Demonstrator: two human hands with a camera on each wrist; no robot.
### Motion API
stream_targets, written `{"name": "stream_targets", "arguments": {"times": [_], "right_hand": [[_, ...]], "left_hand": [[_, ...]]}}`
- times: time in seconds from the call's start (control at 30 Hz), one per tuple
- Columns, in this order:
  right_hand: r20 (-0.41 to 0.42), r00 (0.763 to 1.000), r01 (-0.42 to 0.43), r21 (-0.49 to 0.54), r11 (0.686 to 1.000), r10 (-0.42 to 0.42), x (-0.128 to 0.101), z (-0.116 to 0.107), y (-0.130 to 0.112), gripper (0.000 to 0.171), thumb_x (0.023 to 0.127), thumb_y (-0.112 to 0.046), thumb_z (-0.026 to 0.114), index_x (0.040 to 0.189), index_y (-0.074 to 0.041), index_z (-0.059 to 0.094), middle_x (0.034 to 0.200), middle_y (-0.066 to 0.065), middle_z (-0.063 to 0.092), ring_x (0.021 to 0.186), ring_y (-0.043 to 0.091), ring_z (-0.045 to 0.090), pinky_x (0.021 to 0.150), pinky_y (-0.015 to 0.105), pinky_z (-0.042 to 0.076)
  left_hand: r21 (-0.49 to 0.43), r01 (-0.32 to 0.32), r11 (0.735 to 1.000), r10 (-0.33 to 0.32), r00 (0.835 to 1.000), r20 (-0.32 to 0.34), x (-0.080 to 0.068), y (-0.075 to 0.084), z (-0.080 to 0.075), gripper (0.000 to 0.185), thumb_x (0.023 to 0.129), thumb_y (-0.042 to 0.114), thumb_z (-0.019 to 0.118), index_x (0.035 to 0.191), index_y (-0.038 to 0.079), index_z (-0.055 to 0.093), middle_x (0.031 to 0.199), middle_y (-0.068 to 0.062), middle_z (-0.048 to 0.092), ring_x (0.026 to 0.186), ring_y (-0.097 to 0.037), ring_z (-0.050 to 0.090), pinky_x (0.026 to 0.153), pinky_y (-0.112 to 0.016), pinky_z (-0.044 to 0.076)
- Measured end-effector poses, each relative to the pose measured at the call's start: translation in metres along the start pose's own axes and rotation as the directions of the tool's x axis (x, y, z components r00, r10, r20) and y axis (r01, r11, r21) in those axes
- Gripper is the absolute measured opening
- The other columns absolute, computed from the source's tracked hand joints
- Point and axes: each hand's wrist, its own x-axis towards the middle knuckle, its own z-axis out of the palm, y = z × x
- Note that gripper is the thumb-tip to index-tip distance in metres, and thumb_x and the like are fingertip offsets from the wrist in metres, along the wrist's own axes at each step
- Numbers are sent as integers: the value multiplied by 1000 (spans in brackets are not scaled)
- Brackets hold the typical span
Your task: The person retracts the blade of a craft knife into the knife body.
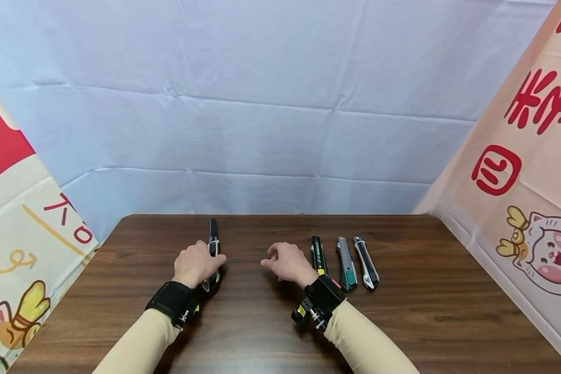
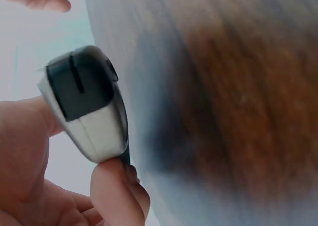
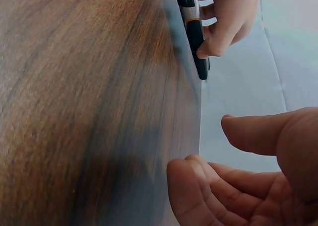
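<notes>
My left hand (image 1: 197,264) pinches a black and silver utility knife (image 1: 213,246) between thumb and fingers, at the left part of the table. Its far end is long and dark, pointing to the table's back edge. In the left wrist view the knife's dark butt end (image 2: 84,82) faces the camera, with fingers below and beside it. The right wrist view also catches this knife (image 3: 194,30) and the left hand, slightly above the wood. My right hand (image 1: 287,264) hovers near the middle, fingers loosely bent, thumb apart, holding nothing.
Right of the right hand lie three more utility knives: a black one (image 1: 317,252) with yellow marks, a grey one (image 1: 345,257) with a green end, and a silver-black one (image 1: 366,265). The brown table (image 1: 425,311) ends at a pale cloth backdrop (image 1: 262,130).
</notes>
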Motion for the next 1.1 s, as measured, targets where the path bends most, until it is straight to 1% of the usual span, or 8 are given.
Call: {"name": "stream_targets", "arguments": {"times": [0.2, 0.37, 0.53, 0.67, 0.8, 0.93, 1.03, 1.1], "right_hand": [[-8, 1000, 5, 1, 1000, -5, -1, -2, 3, 42, 95, -27, 64, 127, -1, 59, 85, 1, 67, 59, 25, 65, 77, 33, 54], [-8, 1000, 6, 25, 1000, -6, -3, -4, 5, 43, 95, -27, 63, 129, 0, 58, 85, 2, 66, 61, 27, 66, 69, 30, 53], [-14, 1000, 0, 44, 999, 0, -3, -5, 8, 43, 96, -28, 62, 129, 0, 57, 86, 7, 67, 62, 28, 66, 64, 28, 51], [-12, 1000, -9, 72, 997, 10, -3, -6, 13, 42, 98, -28, 59, 130, -1, 56, 92, 10, 68, 63, 25, 65, 63, 28, 52], [-19, 999, -28, 100, 995, 30, -5, -10, 16, 39, 100, -28, 56, 129, -2, 57, 95, 12, 67, 64, 23, 64, 64, 29, 52], [-22, 998, -51, 179, 983, 56, -7, -16, 18, 36, 101, -29, 54, 125, -3, 60, 94, 16, 67, 66, 22, 64, 65, 34, 56], [-15, 997, -73, 263, 962, 80, -8, -21, 20, 34, 101, -29, 54, 123, -4, 62, 92, 14, 66, 72, 20, 64, 65, 35, 58], [-11, 995, -88, 300, 950, 96, -9, -24, 21, 34, 101, -28, 53, 123, -4, 62, 92, 12, 66, 75, 19, 64, 65, 33, 58]], "left_hand": [[-6, -28, 1000, 28, 999, -36, -1, 4, -2, 46, 85, 46, 60, 91, 0, 53, 72, -12, 56, 56, -25, 54, 46, -32, 40], [-32, -68, 997, 67, 997, -50, -8, 16, -1, 45, 84, 44, 61, 91, 1, 54, 70, -11, 56, 54, -23, 54, 44, -32, 40], [-54, -122, 991, 119, 991, -59, -15, 34, 4, 45, 84, 44, 62, 95, 1, 55, 70, -9, 56, 53, -22, 53, 45, -31, 40], [-63, -166, 984, 162, 985, -63, -20, 50, 13, 44, 84, 43, 62, 97, 2, 56, 69, -8, 56, 52, -21, 52, 44, -30, 39], [-67, -213, 975, 208, 976, -68, -24, 68, 20, 37, 82, 41, 61, 92, 5, 55, 67, -7, 55, 52, -21, 51, 44, -30, 38], [-75, -261, 962, 257, 964, -61, -28, 84, 28, 35, 81, 40, 62, 90, 7, 54, 67, -5, 54, 53, -20, 51, 45, -29, 38], [-82, -289, 954, 285, 957, -57, -31, 93, 32, 35, 80, 40, 63, 90, 7, 54, 67, -4, 53, 54, -20, 51, 46, -29, 39], [-81, -306, 948, 302, 951, -61, -33, 99, 35, 35, 80, 41, 63, 89, 8, 54, 67, -4, 53, 54, -20, 51, 47, -30, 39]]}}
